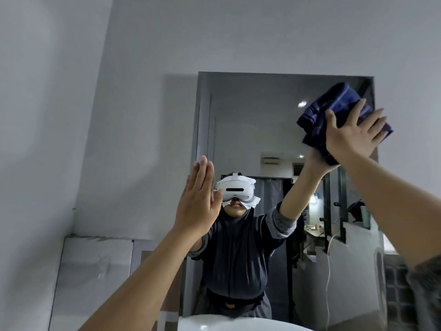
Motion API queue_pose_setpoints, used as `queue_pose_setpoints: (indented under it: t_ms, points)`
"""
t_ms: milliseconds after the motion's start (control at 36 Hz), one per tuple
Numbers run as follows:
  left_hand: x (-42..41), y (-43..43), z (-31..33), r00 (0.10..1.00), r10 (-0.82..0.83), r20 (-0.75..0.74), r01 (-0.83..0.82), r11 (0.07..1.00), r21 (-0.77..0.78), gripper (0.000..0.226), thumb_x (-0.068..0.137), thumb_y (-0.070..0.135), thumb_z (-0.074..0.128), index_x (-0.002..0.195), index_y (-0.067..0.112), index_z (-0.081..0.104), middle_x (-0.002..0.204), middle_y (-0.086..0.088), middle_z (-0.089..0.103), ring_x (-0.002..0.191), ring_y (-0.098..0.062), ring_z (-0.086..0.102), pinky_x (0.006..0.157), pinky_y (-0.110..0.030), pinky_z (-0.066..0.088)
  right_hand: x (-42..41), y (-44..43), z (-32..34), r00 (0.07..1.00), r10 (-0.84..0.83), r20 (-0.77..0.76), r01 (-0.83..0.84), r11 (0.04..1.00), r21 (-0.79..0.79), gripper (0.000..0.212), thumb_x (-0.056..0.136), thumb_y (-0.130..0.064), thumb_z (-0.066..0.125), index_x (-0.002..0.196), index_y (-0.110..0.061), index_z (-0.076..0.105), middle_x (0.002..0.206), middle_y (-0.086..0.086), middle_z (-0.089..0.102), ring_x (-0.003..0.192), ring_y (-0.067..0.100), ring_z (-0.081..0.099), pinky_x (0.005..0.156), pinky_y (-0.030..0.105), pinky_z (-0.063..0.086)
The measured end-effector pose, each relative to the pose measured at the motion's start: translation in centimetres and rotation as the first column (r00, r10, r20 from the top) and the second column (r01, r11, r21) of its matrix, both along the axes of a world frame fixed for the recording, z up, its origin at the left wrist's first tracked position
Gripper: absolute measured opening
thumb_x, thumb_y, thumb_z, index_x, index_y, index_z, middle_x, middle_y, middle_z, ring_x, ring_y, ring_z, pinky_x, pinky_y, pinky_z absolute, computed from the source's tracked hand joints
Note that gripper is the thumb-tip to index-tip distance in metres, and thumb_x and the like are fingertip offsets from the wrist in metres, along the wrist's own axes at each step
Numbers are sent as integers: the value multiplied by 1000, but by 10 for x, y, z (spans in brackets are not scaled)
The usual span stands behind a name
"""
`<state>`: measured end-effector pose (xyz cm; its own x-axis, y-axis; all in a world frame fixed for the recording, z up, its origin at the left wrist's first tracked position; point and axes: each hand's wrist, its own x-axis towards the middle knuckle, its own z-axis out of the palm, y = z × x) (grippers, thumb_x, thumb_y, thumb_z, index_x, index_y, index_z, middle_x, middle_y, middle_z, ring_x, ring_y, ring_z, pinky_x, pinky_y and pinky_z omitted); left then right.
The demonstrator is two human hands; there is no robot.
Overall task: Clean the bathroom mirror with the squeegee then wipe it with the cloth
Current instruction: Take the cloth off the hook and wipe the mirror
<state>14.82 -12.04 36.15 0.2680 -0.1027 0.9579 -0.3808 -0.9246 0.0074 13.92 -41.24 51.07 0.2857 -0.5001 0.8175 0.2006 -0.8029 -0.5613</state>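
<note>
The rectangular bathroom mirror [250, 130] hangs on the grey wall ahead. My right hand [353, 137] presses a folded dark blue cloth [334, 106] flat against the glass near the mirror's upper right corner, fingers spread over it. My left hand [198, 201] is raised with fingers straight and together, palm at the mirror's left edge, holding nothing. No squeegee is in view. The mirror reflects a person with both arms raised.
A white sink rim [229, 324] curves along the bottom below the mirror. A pale tiled ledge or panel [95, 271] stands at the lower left. Dark tiles [401, 295] show at the lower right beside the mirror.
</note>
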Motion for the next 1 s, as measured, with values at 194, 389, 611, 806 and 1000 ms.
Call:
queue_pose_setpoints:
  t_ms: [194,389,611,806,1000]
  points:
    - [-11,-1,-25,999,-21,-35,22,999,48,66,91,43,20,144,15,-8,155,-3,-11,142,-15,-14,116,-27,-3,-5,57,-33,998,67,-16,-66,995,69,79,89,-64,24,148,-21,-5,156,19,-11,143,32,-13,115,49,-8]
    - [-22,1,-49,994,-94,-64,97,994,54,70,95,31,40,144,20,-9,154,3,-17,141,-11,-16,112,-21,-5,-7,122,-33,994,113,12,-109,980,-165,79,89,-63,27,148,-22,-6,155,19,-14,142,33,-17,113,49,-12]
    - [-22,6,-69,992,-97,-82,100,994,41,71,96,34,39,144,21,-12,151,6,-23,140,-10,-18,110,-20,-7,-9,162,-47,996,85,14,-42,615,-787,76,89,-62,28,148,-25,-3,156,17,-10,143,34,-12,115,50,-6]
    - [-26,4,-74,991,-91,-95,94,995,30,72,93,30,47,145,16,-1,154,1,-10,142,-16,-9,113,-26,4,-15,104,-65,1000,-7,-7,-4,373,-928,80,82,-69,21,148,-29,-2,157,13,-6,144,30,-8,116,45,-3]
    - [-24,10,-76,995,-64,-71,69,994,80,73,93,39,42,144,16,-5,154,0,-12,142,-12,-11,114,-26,3,-11,25,-71,997,-51,-61,-14,648,-761,81,80,-70,19,146,-32,-10,157,10,-15,143,26,-16,116,44,-6]
